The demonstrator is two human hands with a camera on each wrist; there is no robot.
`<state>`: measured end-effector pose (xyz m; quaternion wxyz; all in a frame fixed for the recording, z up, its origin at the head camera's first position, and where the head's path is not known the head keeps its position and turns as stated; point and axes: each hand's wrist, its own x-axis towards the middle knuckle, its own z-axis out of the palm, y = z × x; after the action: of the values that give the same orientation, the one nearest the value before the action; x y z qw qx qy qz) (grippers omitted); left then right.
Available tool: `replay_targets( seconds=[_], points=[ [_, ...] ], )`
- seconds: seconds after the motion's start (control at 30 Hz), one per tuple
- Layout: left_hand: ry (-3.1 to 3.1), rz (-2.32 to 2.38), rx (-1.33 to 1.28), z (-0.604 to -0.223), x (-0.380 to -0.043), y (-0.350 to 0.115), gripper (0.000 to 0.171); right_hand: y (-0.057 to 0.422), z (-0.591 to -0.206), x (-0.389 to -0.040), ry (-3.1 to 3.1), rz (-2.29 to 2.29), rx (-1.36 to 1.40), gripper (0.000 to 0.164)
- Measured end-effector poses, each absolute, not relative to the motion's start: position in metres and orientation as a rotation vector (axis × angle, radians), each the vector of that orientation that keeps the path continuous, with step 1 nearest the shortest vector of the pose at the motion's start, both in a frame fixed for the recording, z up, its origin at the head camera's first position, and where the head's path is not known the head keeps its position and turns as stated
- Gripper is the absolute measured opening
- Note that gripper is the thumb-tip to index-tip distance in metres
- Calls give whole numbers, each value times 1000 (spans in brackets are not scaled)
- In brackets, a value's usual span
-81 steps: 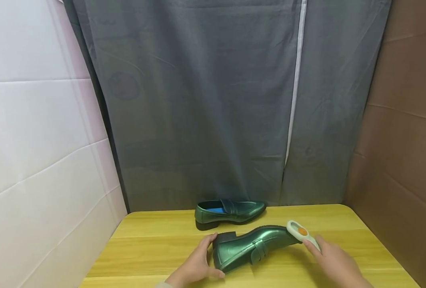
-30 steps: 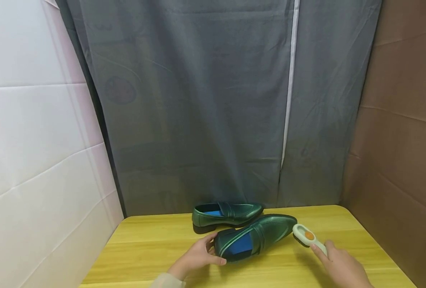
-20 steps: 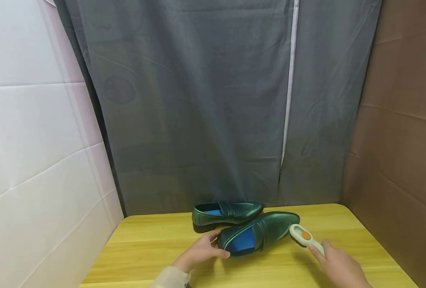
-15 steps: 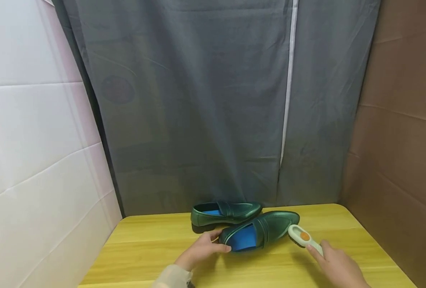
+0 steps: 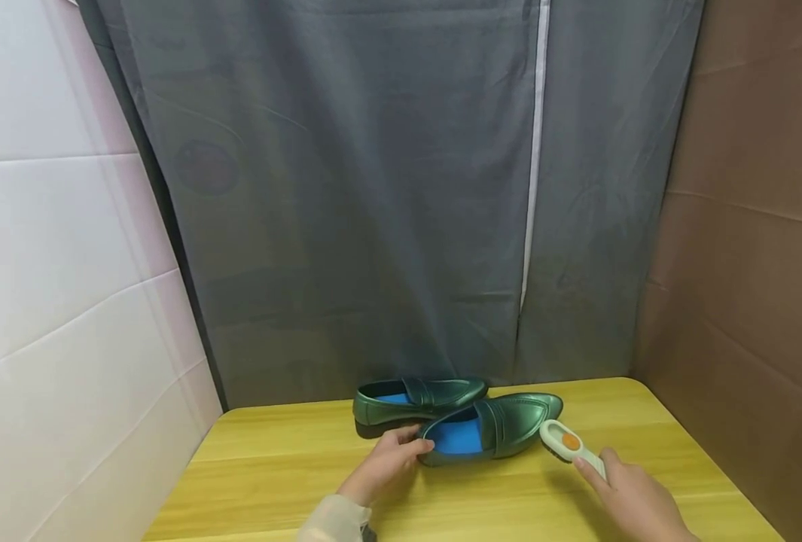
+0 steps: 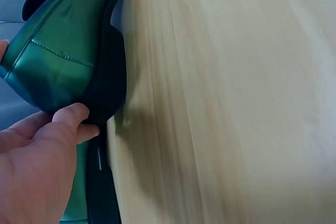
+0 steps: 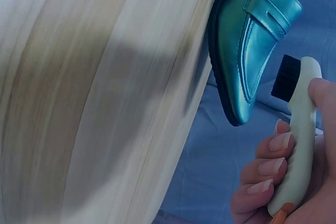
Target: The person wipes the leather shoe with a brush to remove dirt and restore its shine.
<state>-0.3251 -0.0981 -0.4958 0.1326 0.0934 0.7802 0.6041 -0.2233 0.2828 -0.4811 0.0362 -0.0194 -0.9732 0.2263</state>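
Note:
A shiny green loafer (image 5: pixel 519 421) with a blue insole stands upright, toe pointing right. My left hand (image 5: pixel 383 463) holds its heel, thumb on the near side; the left wrist view shows fingertips against the heel's back (image 6: pixel 63 77). In my right hand (image 5: pixel 634 497) is a pale green shoe brush (image 5: pixel 563 443) with an orange button. The brush head is just beside the loafer's toe. From the right wrist, its black bristles (image 7: pixel 286 80) face the loafer (image 7: pixel 231 61), apart from it. Behind lies the matching loafer (image 5: pixel 380 412), its toe end partly overlapped by the nearer one.
Both shoes are on a yellow wood-grain table (image 5: pixel 265 467) with rounded back corners. A grey curtain (image 5: pixel 360 226) hangs along the back edge. White fabric (image 5: pixel 68 301) borders the left side, brown fabric (image 5: pixel 746 263) the right.
The near loafer has turned from its side to upright, and my left hand has shifted right and away from me with it. The brush has come off the toe and stays close by.

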Motion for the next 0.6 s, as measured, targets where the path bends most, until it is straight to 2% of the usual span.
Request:
replay_targets(
  seconds=[0.6],
  points=[
    [2201, 1904, 169, -496, -326, -79, 78, 277, -482, -225, -3017, 712, -60, 68]
  ],
)
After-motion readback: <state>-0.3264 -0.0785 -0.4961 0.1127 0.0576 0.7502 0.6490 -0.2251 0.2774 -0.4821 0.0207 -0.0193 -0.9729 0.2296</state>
